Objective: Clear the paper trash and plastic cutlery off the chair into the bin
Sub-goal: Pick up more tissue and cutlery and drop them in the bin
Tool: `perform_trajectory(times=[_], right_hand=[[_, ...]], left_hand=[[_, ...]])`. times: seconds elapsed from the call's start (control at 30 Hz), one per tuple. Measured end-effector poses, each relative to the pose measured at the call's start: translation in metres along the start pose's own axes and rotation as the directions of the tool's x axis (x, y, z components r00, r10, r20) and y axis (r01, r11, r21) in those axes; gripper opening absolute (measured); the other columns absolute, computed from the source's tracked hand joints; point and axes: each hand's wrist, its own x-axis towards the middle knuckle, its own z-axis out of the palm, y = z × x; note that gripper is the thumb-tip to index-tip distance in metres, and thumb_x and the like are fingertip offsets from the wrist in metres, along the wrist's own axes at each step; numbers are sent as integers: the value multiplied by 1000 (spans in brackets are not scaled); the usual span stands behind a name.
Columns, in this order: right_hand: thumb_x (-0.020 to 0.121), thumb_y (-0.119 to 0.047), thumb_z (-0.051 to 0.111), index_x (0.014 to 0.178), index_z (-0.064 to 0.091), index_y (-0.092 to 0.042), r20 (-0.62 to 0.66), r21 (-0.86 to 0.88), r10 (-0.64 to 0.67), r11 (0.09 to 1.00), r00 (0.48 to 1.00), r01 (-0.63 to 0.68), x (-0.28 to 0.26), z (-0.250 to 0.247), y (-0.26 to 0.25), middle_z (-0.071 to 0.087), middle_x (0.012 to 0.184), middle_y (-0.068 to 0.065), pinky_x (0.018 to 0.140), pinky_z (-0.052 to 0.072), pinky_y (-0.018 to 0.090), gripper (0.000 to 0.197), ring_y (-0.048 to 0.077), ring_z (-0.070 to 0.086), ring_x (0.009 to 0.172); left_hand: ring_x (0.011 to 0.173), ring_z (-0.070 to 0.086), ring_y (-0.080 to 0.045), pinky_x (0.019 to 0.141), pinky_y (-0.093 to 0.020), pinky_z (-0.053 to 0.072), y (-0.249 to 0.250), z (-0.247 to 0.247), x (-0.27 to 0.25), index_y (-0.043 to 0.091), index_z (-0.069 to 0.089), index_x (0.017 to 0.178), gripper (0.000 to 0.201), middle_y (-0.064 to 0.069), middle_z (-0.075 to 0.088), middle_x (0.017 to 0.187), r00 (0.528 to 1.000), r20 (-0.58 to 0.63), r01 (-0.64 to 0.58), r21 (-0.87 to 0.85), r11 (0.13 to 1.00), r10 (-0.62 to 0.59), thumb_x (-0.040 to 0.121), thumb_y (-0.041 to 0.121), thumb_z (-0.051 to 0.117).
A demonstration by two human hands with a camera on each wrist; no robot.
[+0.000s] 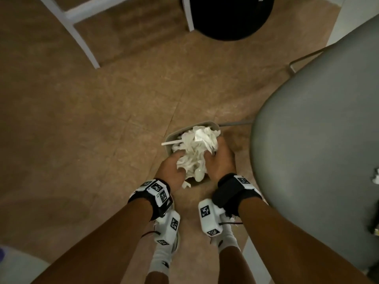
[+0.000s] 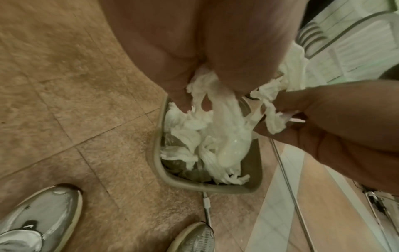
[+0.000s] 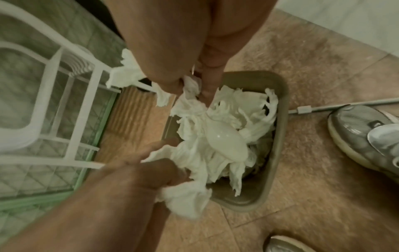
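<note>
Both hands hold one crumpled bundle of white paper trash (image 1: pixel 196 148) over a small grey bin (image 1: pixel 213 125) on the floor. My left hand (image 1: pixel 178 163) grips its near left side and my right hand (image 1: pixel 213 152) grips its right side. A white plastic spoon (image 2: pixel 231 145) hangs bowl-down inside the bundle, above the bin's rim (image 2: pixel 155 153). It also shows as the spoon (image 3: pixel 226 143) in the right wrist view. A white cutlery handle (image 1: pixel 171 142) pokes out to the left. The grey chair seat (image 1: pixel 317 150) is at the right, with a paper scrap (image 1: pixel 376 176) on it.
A black round object (image 1: pixel 231 15) and white furniture legs (image 1: pixel 82 33) stand on the tiled floor ahead. A white rack (image 3: pixel 64 85) is beside the bin. My grey shoes (image 2: pixel 32 221) are just behind it, and a thin cable (image 3: pixel 345 104) lies on the floor.
</note>
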Motion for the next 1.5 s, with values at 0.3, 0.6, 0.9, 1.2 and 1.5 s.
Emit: perform_trajectory(times=[0.3,0.6,0.9,1.2,1.5], right_hand=[[93,-5,54,122,57,-9,39,-363,-72,928,997,81,51,49,36,60,128,13,96,42,30,30,32,55,119],[98,-35,44,153,32,-23,297,-563,131,824,946,63,45,45,53,27,160,7,121,21,42,57,30,24,147],[91,-12,47,143,44,-15,107,-342,60,940,992,-20,15,14,31,32,155,9,115,26,33,52,28,30,141],[93,-6,46,147,35,-14,145,-152,34,988,989,-11,-13,5,19,33,152,9,110,31,30,55,25,34,138],[97,-11,46,134,52,-18,144,50,-130,991,981,125,-42,-78,-64,64,125,2,100,46,34,38,23,61,112]], left_hand=[[94,65,-33,80,-38,52,-13,-4,18,13,46,129,30,-15,68,104,969,-243,-29,70,997,45,100,19,43],[116,53,-23,98,-33,45,2,14,28,9,30,136,56,-10,44,133,995,-65,-74,31,997,75,84,8,49],[103,57,-40,85,-43,49,21,29,28,7,58,118,28,-17,45,128,970,-134,-116,482,868,204,91,4,50],[142,36,-28,115,-33,33,35,15,10,14,26,155,73,-12,37,155,988,138,-108,331,937,65,87,-1,48],[111,64,-27,93,-33,52,106,-41,-23,21,67,121,37,-8,68,124,988,11,-141,453,880,153,89,12,50]])
